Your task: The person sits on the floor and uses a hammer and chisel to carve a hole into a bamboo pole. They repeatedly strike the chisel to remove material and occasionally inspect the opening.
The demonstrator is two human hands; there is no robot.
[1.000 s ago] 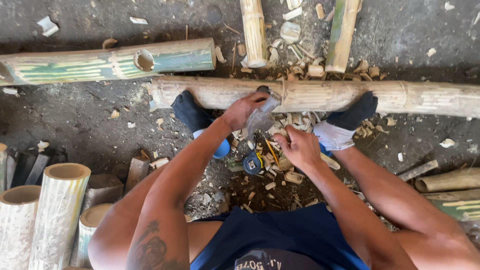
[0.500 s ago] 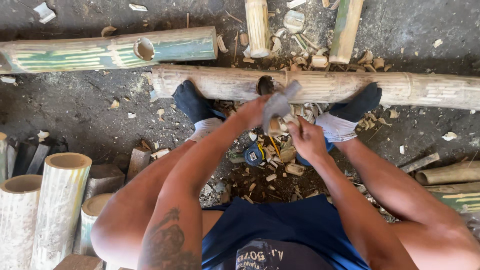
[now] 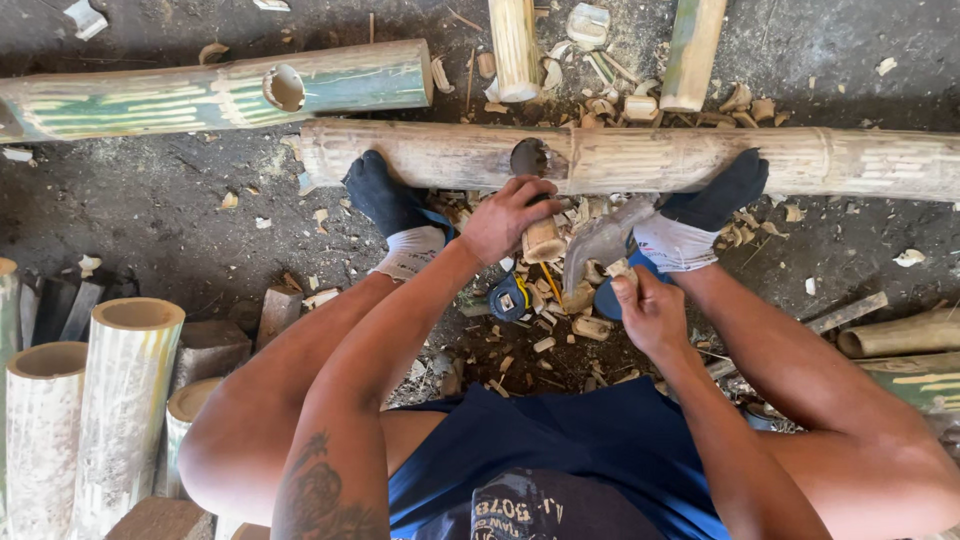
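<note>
Both hands (image 3: pixel 515 215) (image 3: pixel 650 312) — blade (image 3: pixel 600 240) between.

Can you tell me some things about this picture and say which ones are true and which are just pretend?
1. The left hand grips a short wooden handle. True.
2. The right hand is flat on the ground. False: it is raised and holds a grey metal blade.
3. Both feet in dark socks press against the long bamboo pole. True.
4. The long bamboo pole has no hole in it. False: there is a dark hole just above the left hand.
5. Wood chips lie on the ground between the legs. True.
</note>
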